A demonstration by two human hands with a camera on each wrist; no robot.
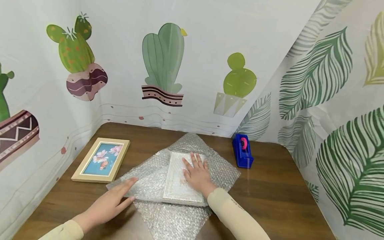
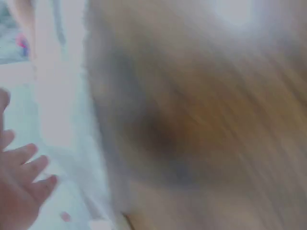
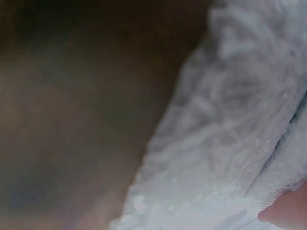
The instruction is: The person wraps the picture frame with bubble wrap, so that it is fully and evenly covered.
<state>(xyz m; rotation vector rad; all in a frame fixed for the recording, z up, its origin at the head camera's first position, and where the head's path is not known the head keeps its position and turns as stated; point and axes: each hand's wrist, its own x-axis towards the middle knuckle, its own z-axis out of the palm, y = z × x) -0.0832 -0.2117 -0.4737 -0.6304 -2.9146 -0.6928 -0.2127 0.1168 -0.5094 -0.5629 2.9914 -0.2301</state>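
A sheet of bubble wrap (image 1: 177,220) lies diagonally on the table, with a pale rectangular picture frame (image 1: 177,186) on its middle. A layer of the wrap seems to cover the frame. My right hand (image 1: 198,173) presses flat on top, fingers spread; in the right wrist view, a fingertip (image 3: 288,208) shows beside the wrap. At the wrap's left corner is my left hand (image 1: 109,203), its fingers extended and thumb apart. Whether it touches the plastic is unclear. The left wrist view is blurred and shows the fingers (image 2: 29,167) spread at its left edge.
A second picture frame (image 1: 100,160), cream-edged with pink flowers on blue, lies at the back left. To the right of the wrap stands a blue tape dispenser (image 1: 242,151) with a pink core. Behind the brown wooden table (image 1: 270,193) hangs a printed cloth (image 1: 198,66).
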